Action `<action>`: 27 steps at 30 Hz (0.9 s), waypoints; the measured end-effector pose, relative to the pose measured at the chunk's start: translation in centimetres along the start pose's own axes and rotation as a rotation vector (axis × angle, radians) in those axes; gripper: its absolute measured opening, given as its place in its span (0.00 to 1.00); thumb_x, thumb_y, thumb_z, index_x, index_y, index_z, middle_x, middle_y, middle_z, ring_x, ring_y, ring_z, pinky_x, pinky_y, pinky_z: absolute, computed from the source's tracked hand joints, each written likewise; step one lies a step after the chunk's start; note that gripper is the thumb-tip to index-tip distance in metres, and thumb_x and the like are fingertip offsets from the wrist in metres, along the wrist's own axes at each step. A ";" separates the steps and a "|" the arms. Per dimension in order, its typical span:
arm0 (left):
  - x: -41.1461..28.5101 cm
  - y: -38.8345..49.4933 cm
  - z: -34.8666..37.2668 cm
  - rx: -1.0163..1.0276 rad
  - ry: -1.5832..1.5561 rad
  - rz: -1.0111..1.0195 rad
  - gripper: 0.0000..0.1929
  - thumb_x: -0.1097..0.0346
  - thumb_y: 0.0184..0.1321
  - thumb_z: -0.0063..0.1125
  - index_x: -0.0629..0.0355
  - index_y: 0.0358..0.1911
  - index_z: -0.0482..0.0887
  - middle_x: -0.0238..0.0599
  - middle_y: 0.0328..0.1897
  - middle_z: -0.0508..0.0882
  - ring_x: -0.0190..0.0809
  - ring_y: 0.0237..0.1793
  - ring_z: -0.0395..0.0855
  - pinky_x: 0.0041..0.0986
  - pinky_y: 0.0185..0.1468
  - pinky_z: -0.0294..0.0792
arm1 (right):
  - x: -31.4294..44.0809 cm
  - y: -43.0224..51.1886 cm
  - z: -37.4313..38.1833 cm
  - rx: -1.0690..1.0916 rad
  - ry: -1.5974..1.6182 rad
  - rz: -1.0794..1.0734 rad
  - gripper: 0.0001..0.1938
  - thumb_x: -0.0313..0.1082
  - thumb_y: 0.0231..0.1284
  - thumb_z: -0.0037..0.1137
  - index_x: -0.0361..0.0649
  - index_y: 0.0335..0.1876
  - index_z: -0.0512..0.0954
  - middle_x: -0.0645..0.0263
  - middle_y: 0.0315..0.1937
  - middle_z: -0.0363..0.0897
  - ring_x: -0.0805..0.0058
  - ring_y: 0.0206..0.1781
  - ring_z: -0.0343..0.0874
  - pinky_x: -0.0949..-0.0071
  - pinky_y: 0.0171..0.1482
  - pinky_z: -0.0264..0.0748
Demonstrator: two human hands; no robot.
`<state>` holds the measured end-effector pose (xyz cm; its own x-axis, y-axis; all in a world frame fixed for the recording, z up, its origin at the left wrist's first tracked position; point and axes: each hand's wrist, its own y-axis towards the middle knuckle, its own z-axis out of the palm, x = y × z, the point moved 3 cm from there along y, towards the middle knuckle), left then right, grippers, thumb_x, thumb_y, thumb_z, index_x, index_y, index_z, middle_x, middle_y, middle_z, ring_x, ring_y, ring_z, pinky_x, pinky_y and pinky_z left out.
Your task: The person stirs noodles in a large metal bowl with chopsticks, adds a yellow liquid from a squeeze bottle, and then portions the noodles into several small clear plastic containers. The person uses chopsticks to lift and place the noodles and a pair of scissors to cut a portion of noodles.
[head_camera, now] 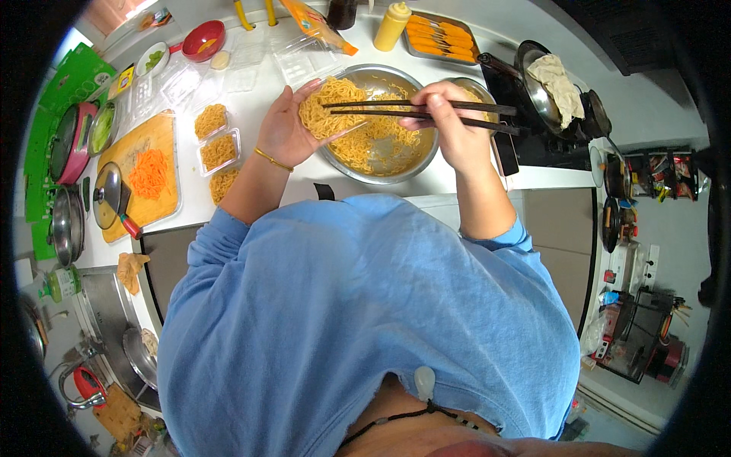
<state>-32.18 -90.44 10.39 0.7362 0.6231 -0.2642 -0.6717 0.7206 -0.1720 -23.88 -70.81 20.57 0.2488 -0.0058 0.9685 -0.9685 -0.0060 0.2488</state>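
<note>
My left hand (285, 125) grips a transparent plastic box (349, 132) heaped with yellow noodles (328, 105), tilted above the left rim of a large steel bowl (402, 178). In my right hand (451, 128) is a pair of dark chopsticks (394, 104), their tips slightly apart against the noodles in the box. More noodles (365, 154) lie loose in the bowl. Left of it, near my left forearm, three small portions of noodles stand in a row: a far one (210, 121), a middle one (219, 153) in a transparent box, and a near one (223, 184) partly behind the forearm.
Shredded carrot (148, 174) and a glass lid (108, 194) lie on a cutting board (117, 149) at left. Empty plastic boxes (183, 83), a red bowl (204, 41), a yellow squeeze bottle (392, 27) and a tray of skewers (441, 37) line the back. A pan (534, 85) stands on the right hob.
</note>
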 end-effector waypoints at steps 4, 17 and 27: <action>-0.7 -0.7 -1.0 -0.003 -0.010 0.035 0.24 0.48 0.64 0.32 0.53 0.57 0.65 0.46 0.63 0.64 0.54 0.64 0.58 0.57 0.62 0.50 | 0.2 -0.2 0.7 0.041 -0.011 -0.101 0.09 0.32 0.63 0.43 0.33 0.36 0.71 0.63 0.31 0.74 0.75 0.32 0.78 0.80 0.37 0.76; -2.3 -2.9 -2.8 0.084 -0.017 0.059 0.25 0.47 0.65 0.30 0.56 0.58 0.61 0.47 0.64 0.62 0.55 0.63 0.59 0.57 0.60 0.52 | 0.9 -0.4 2.5 -0.050 -0.039 -0.178 0.08 0.30 0.63 0.42 0.34 0.33 0.71 0.63 0.28 0.73 0.78 0.30 0.77 0.81 0.36 0.75; -2.9 -4.7 -3.7 0.070 0.053 0.046 0.26 0.46 0.65 0.25 0.56 0.57 0.62 0.48 0.62 0.64 0.54 0.62 0.62 0.55 0.59 0.57 | -0.7 -0.4 4.1 0.026 0.070 -0.029 0.09 0.33 0.64 0.41 0.34 0.34 0.70 0.61 0.29 0.73 0.74 0.30 0.78 0.77 0.35 0.78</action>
<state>-31.43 -96.76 8.50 0.6983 0.6401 -0.3205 -0.6955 0.7125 -0.0923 -23.60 -74.89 19.76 0.2751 0.0642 0.9593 -0.9603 -0.0308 0.2774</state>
